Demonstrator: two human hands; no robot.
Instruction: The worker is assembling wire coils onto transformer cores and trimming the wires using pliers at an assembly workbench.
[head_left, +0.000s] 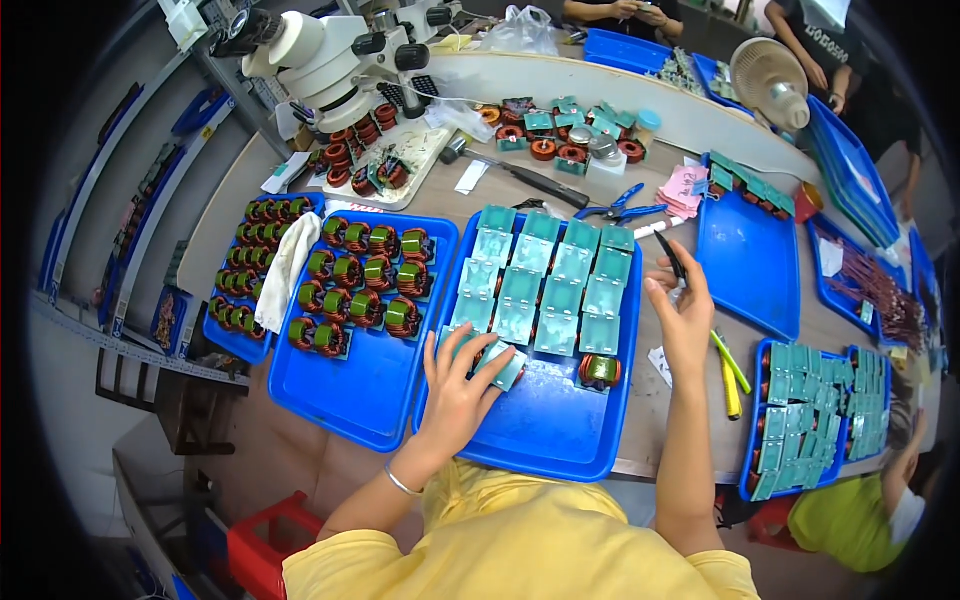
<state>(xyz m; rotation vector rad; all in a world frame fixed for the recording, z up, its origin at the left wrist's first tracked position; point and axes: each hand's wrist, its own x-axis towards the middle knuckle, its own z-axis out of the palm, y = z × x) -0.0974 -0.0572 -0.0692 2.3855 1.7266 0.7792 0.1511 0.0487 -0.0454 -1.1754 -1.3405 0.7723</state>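
Note:
My left hand [453,398] reaches over the middle blue tray [540,440]. Its thumb and index finger are around a wound coil with a teal plate [508,370], while the other fingers lie spread on neighbouring plates. Rows of such teal-topped coils [517,308] fill the tray's upper part; the copper windings are mostly hidden beneath. One coil [599,371] with its green and copper side up sits at the tray's right. Raised past the tray's right edge, my right hand [684,310] grips a slim black pen-like tool [670,256]; its exact kind is unclear.
Left stands another blue tray [345,395] of coils, with a white cloth [288,270] on its edge. Blue pliers [622,210], a soldering iron [530,180] and a microscope [310,60] are farther back. Yellow pens [731,385] lie right, near a tray of teal-topped coils [798,430].

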